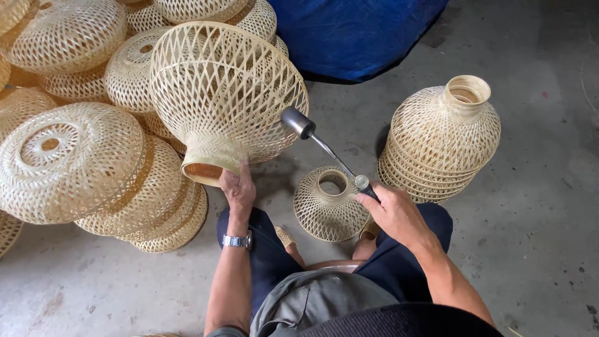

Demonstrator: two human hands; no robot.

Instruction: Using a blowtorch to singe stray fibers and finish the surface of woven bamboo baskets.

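Note:
My left hand [238, 187] grips the narrow woven neck of a large open-weave bamboo lampshade [224, 87] and holds it tilted up off the floor. My right hand [393, 212] is closed around the handle of a metal gas torch [321, 145]. The torch's nozzle points at the lampshade's right side and almost touches the weave. No flame shows. A small bamboo shade [329, 205] rests on the floor between my knees, under the torch.
A stack of nested bamboo shades [440, 140] stands at the right on the concrete floor [536, 187]. Several more shades [75, 162] are piled at the left and behind. A blue tarp [355, 31] lies at the top.

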